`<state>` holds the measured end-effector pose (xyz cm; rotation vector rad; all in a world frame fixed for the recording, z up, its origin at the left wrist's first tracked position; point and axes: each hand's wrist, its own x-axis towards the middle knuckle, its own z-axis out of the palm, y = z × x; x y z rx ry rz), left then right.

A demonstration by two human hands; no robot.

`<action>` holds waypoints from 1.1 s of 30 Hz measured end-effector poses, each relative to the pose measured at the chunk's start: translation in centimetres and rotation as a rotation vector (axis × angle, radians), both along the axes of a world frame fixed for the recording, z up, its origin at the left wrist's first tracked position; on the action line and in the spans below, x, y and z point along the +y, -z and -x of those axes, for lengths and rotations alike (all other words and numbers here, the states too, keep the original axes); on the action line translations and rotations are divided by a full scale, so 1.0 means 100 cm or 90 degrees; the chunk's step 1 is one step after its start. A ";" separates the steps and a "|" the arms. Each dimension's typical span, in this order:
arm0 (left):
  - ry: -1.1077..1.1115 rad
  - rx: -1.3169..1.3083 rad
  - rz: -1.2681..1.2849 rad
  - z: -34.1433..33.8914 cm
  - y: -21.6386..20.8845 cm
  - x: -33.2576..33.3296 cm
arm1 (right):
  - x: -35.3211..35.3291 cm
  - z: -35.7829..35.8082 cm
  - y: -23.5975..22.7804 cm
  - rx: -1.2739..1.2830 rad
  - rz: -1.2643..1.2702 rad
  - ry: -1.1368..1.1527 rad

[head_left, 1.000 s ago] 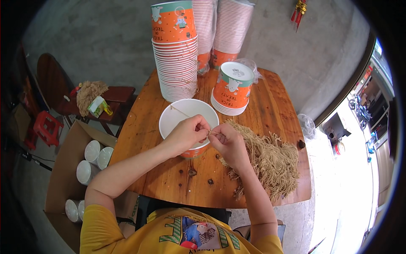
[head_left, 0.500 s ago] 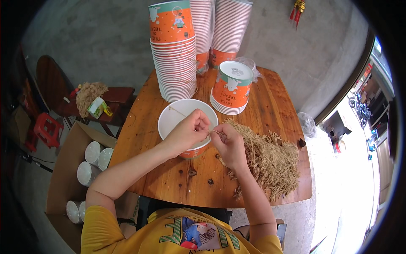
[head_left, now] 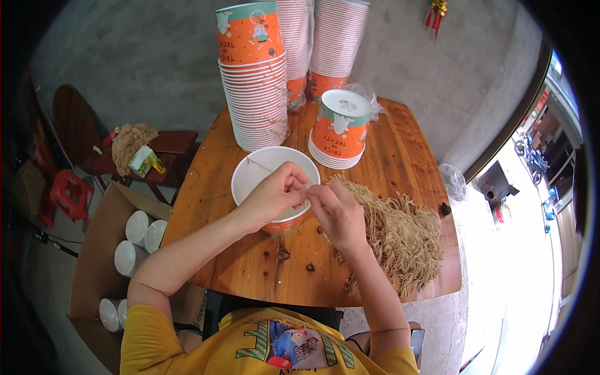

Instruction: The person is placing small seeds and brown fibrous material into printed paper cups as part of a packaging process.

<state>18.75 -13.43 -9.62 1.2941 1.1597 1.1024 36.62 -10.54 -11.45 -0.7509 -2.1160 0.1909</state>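
Observation:
A paper bucket, white inside and orange outside, stands upright on the wooden table in front of me. A thin tan cord runs from its far-left rim across the opening toward my fingers. Over the bucket's near-right side, my left hand is closed, its fingers curled and pinching the cord. My right hand meets it fingertip to fingertip at the rim, closed in a pinch on the cord's end. The fingers mostly hide the cord there. Beside my right hand lies a heap of tan cords.
Behind the bucket rise a tall nested bucket stack and a short upside-down stack. More wrapped stacks stand at the back. Left of the table are a carton of white cylinders and a red stool.
My right hand has turned slightly, and its fingertips have closed in on my left fingers. The short strand visible between them before is now mostly hidden. The whole view has shifted slightly.

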 end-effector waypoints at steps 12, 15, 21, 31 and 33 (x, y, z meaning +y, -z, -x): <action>0.001 0.182 -0.062 -0.003 0.009 -0.003 | 0.005 0.003 0.010 0.166 0.210 -0.060; -0.009 0.244 -0.060 -0.002 0.004 -0.006 | 0.009 0.001 0.017 0.191 0.250 -0.085; -0.014 0.259 -0.050 -0.004 -0.004 -0.008 | 0.009 -0.001 0.018 0.200 0.273 -0.104; -0.051 0.318 -0.081 -0.003 -0.002 -0.008 | 0.013 -0.005 0.031 0.357 0.502 -0.180; -0.054 0.316 -0.087 -0.003 0.000 -0.008 | 0.013 -0.007 0.030 0.338 0.523 -0.173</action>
